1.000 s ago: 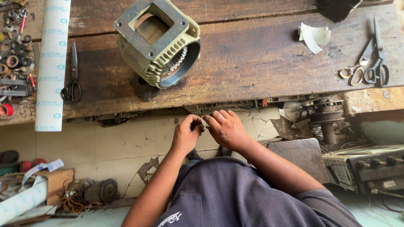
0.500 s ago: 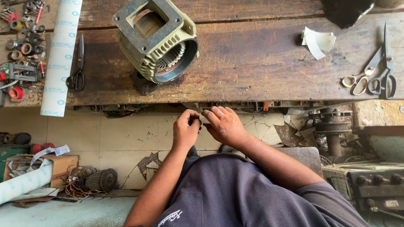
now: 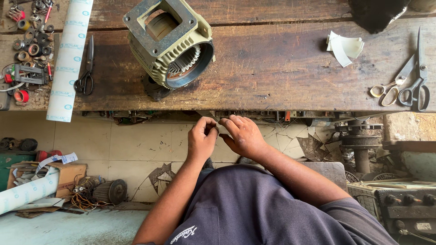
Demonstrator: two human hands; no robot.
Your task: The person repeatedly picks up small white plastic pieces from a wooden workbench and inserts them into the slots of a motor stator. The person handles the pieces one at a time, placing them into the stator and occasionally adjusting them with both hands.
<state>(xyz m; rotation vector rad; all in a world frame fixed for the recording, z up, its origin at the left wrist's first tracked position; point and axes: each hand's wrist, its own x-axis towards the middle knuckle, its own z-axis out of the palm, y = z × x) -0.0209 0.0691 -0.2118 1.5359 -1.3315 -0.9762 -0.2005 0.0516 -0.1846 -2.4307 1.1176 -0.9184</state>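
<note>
Both hands are held together just below the near edge of the worktop [image 3: 272, 86]. A small pale strip [image 3: 215, 128], seemingly thin insulating paper, is pinched between the fingers [image 3: 210, 129] of the left hand [image 3: 202, 138], and the fingers of the right hand [image 3: 244, 136] are curled against its other side; most of the strip is hidden. It is judged to be light, thin and easily creased, so it is best taken by its edges with the fingertips. On the worktop a motor housing [image 3: 170, 43] stands near the far edge, with similar paper scraps [image 3: 344, 46] and scissors [image 3: 402, 84] toward the right edge. Compared with half a second ago, the hands have hardly shifted, and the strip remains pinched between them.
</note>
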